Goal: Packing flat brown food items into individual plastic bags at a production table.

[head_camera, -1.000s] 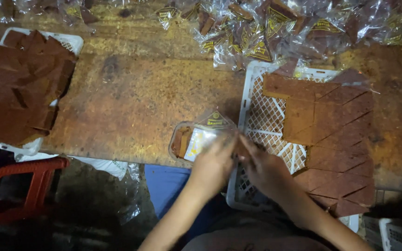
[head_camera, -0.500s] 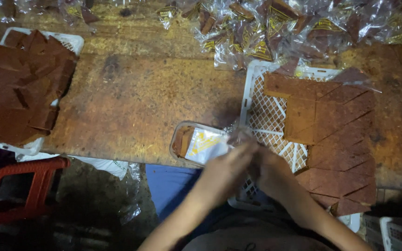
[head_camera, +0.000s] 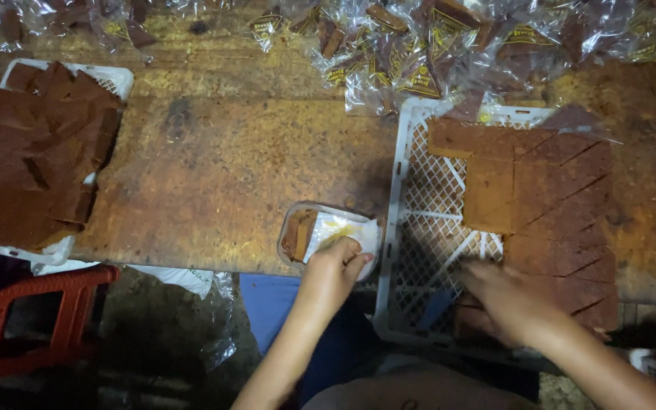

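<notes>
- Clear wrapper (head_camera: 330, 235) with a brown slab piece inside lies on the worn wooden table (head_camera: 214, 175), just left of the white lattice crate (head_camera: 411, 228).
- Left hand (head_camera: 333, 269) rests on the wrapper's near edge, fingers curled and pinching it.
- Right hand (head_camera: 506, 296) lies spread over the cut brown slabs (head_camera: 548, 190) in the crate; grip blurred, cannot tell.
- Judgement: keep the wrapper mouth pinned flat; lift one slab by its edges so neighbours stay aligned.
- Pile of finished wrapped pieces (head_camera: 419, 45) at far edge.
</notes>
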